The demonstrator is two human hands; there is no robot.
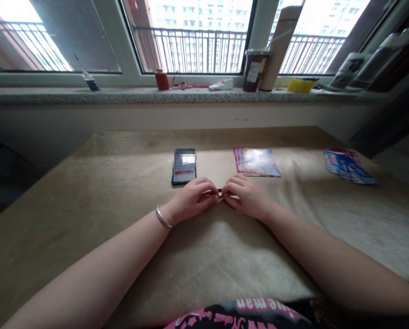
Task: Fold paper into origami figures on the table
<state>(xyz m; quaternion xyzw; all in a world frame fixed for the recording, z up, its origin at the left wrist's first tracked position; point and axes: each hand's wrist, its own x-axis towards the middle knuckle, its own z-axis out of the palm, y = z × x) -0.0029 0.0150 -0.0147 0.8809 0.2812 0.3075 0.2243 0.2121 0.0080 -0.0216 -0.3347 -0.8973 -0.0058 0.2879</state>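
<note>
My left hand [198, 197] and my right hand [244, 196] meet over the middle of the table, both with bent, pinching fingers. Between the fingertips they share a thin folded piece [220, 195] with dark red and whitish edges; the fingers cover most of it, so its kind does not show. A smartphone [184, 176] with its screen lit lies just beyond my left hand. Behind my right hand is a pile of glossy printed sheets [258, 162], pink and pale blue. A silver bangle [164, 216] circles my left wrist.
More printed packets or cards [349, 166], blue and red, lie fanned at the right of the cloth-covered table [104, 187]. Along the window sill [129, 97] stand a red container [162, 80], a dark lidded jar [254, 71], a cardboard tube [280, 50] and a yellow object [301, 85].
</note>
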